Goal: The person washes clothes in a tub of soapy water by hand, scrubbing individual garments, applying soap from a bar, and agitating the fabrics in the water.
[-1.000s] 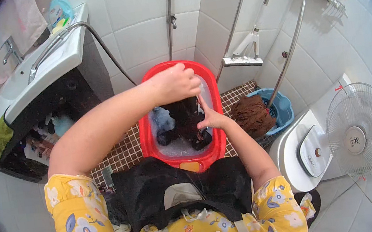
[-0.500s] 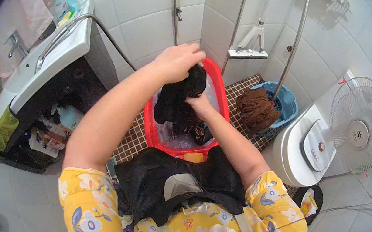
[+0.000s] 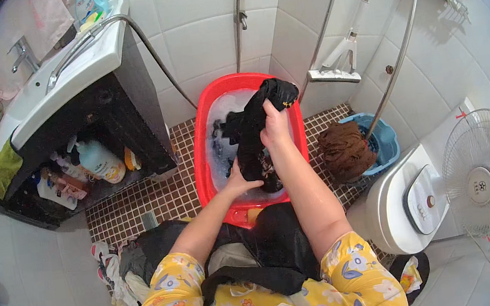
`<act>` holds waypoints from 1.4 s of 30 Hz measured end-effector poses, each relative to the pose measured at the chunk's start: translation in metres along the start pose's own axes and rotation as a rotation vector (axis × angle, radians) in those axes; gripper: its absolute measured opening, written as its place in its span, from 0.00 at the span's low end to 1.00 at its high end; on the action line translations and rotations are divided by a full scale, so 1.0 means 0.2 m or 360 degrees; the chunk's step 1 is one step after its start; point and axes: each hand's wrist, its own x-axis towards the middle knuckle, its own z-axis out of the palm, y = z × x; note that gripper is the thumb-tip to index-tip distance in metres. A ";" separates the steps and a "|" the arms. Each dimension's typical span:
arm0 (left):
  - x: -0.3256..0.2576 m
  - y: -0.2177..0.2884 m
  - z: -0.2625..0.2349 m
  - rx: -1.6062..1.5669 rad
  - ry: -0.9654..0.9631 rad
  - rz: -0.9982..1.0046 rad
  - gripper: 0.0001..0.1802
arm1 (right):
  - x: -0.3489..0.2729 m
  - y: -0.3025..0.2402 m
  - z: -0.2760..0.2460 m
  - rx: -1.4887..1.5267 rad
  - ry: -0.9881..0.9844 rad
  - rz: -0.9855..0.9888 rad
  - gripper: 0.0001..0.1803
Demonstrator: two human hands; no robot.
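A wet black garment (image 3: 247,133) stretches over the red plastic tub (image 3: 200,135). My right hand (image 3: 275,125) grips its upper part, with a bunched end flopping past the tub's right rim. Lower down, near the tub's near side, my left hand (image 3: 242,181) has its fingers round the same garment, thumb stretched out to the right. Sudsy water (image 3: 221,162) fills the tub, and more dark cloth (image 3: 271,182) lies in it beside my left hand. What kind of garment it is, I cannot make out.
To the right stands a blue bucket (image 3: 387,140) with a brown mop head (image 3: 345,151). Beyond it are a white toilet (image 3: 383,212) and a fan (image 3: 481,184). On the left is a sink cabinet (image 3: 138,105) with bottles. Clothes (image 3: 126,274) lie piled at lower left.
My left hand has come down from above the tub to its near side. My right hand has risen, lifting the garment's upper end toward the right rim. The garment is now drawn out between both hands.
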 end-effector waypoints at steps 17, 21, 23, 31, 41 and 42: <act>-0.03 0.01 -0.03 0.1140 0.0294 -0.0145 0.15 | 0.14 -0.03 -0.24 0.0073 0.0150 0.0104 0.11; -0.08 -0.11 -0.06 0.1165 0.0184 -0.0435 0.15 | 0.13 -0.04 -0.21 -0.0463 0.0173 -0.0109 0.12; -0.10 -0.16 -0.06 0.1232 0.0204 -0.0467 0.15 | 0.15 -0.05 -0.24 -0.0647 0.0255 -0.0175 0.12; -0.10 -0.29 -0.08 0.1772 -0.0049 -0.0878 0.15 | 0.10 -0.29 -0.17 -0.2237 0.0424 -0.0203 0.25; -0.10 -0.23 -0.04 0.1790 -0.0121 -0.0765 0.16 | 0.07 -0.46 -0.11 -0.1744 0.0092 -0.0513 0.13; -0.10 -0.19 -0.04 0.1738 -0.0225 -0.0754 0.20 | 0.08 -0.48 -0.12 -0.1749 0.0102 -0.0523 0.13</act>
